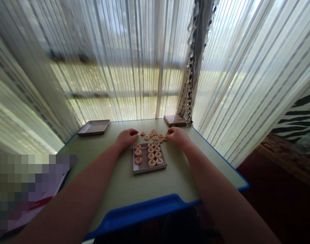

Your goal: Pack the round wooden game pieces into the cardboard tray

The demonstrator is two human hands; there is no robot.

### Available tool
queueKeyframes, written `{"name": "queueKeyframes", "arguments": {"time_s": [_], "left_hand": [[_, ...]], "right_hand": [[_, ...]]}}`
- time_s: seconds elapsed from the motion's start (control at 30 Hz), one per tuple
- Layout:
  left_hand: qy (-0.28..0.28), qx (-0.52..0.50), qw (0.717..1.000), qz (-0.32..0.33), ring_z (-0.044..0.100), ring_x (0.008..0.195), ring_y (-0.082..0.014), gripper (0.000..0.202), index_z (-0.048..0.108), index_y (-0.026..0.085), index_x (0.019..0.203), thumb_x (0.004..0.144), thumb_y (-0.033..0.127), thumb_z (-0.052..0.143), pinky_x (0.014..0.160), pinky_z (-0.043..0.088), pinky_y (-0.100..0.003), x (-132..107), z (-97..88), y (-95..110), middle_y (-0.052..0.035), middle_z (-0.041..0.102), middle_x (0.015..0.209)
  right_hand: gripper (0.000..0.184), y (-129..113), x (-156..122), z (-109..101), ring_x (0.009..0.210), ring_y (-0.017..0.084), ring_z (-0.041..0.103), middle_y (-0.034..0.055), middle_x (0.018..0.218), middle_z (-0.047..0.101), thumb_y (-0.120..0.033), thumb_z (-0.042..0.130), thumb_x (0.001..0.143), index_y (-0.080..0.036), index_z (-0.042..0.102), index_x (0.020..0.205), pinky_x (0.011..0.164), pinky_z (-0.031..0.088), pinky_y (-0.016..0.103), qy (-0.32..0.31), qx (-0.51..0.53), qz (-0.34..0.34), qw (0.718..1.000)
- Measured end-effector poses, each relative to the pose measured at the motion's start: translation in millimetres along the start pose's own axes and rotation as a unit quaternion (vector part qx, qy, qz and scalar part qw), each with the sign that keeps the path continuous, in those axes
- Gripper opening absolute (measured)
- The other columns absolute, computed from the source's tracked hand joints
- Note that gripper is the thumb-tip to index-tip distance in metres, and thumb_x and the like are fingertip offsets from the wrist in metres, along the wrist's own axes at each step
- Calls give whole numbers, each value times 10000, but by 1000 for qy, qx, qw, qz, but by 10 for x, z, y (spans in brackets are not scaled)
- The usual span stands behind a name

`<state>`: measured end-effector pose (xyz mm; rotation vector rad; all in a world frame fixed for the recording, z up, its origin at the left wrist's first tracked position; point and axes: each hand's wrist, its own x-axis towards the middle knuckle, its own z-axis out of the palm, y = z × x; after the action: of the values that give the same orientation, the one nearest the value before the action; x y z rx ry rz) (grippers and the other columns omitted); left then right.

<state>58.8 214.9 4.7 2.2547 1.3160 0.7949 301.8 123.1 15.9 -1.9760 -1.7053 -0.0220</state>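
Note:
A shallow open box (pixel 144 166) sits on the table, with round wooden Chinese chess pieces in it. Red-marked pieces (pixel 138 152) line its left side, and two columns of dark-marked pieces (pixel 151 156) fill its right. Beyond the box lies a loose cluster of red-marked pieces (pixel 155 138). My left hand (pixel 127 139) is left of the cluster, thumb and fingers closed together; whatever is between them is hidden. On the cluster's right edge, my right hand (pixel 178 136) has its fingertips pinched beside a piece (pixel 164 139); I cannot tell what is inside the pinch.
An empty shallow tray-like lid (pixel 94 127) lies at the table's far left. A flat brown box (pixel 174 120) rests at the far right corner. The pale table (pixel 119 186) has a raised blue edge (pixel 145 207) at the front. Sheer curtains (pixel 134 67) hang behind it.

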Motion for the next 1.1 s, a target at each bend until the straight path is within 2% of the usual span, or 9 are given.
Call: {"name": "queueKeyframes", "arguments": {"time_s": [0.23,0.33,0.43,0.53,0.6,0.7,0.8,0.9,1.1], "left_hand": [[-12,6,1000,15,623,845,-216,362,652,173,945,689,396,525,763,488,-301,15,8,-43,-72,681,916],[-3,20,999,39,594,939,-223,375,640,164,990,719,373,488,845,459,-328,3,29,-22,-88,646,1023],[12,11,996,89,489,1128,-219,391,630,195,1036,740,392,468,981,360,-335,-1,74,0,-70,538,1225],[-42,-28,996,79,477,1148,-204,392,646,245,1014,747,462,457,1001,337,-316,15,112,3,-18,542,1231],[-66,-65,994,51,501,1122,-209,418,666,231,970,751,504,437,986,353,-314,28,114,7,-19,575,1189],[-57,-123,990,23,511,1107,-224,482,675,179,945,739,541,434,975,362,-316,30,88,33,-59,578,1180],[-56,-150,987,10,511,1105,-232,474,678,166,930,721,531,459,982,354,-320,17,63,69,-68,596,1152],[-66,-161,985,7,517,1098,-227,411,685,184,886,732,484,450,988,350,-307,6,56,93,-56,628,1100],[-62,-180,982,4,523,1080,-211,353,683,204,853,776,380,387,982,352,-306,-1,23,119,-47,641,1069]], "right_hand": [[173,55,-20,-30,650,191,610,79,713,683,-277,562,678,-183,702,718,552,392,248,-98,-43,42,993],[206,45,-22,-33,678,194,610,79,761,687,-299,582,664,-183,705,781,553,388,245,-85,-33,40,995],[294,38,-25,-39,741,208,607,90,833,682,-370,575,682,-178,695,871,593,401,255,-34,-23,41,998],[287,3,-34,-23,800,203,584,83,881,667,-329,544,714,-189,685,920,693,410,279,34,-18,29,999],[259,-46,-40,13,832,190,555,67,907,651,-275,527,731,-212,685,927,781,393,295,62,-9,-18,998],[245,-129,-40,101,875,183,508,41,942,636,-269,508,763,-245,690,926,847,358,308,52,18,-113,992],[232,-166,-19,188,894,175,489,19,953,639,-251,509,762,-255,702,890,847,349,289,-5,38,-152,988],[231,-145,9,225,901,167,494,18,937,639,-213,497,748,-244,714,821,861,334,281,-26,38,-140,989],[247,-83,23,140,882,182,508,60,912,616,-163,494,709,-197,701,840,846,344,284,19,23,-82,996]]}}
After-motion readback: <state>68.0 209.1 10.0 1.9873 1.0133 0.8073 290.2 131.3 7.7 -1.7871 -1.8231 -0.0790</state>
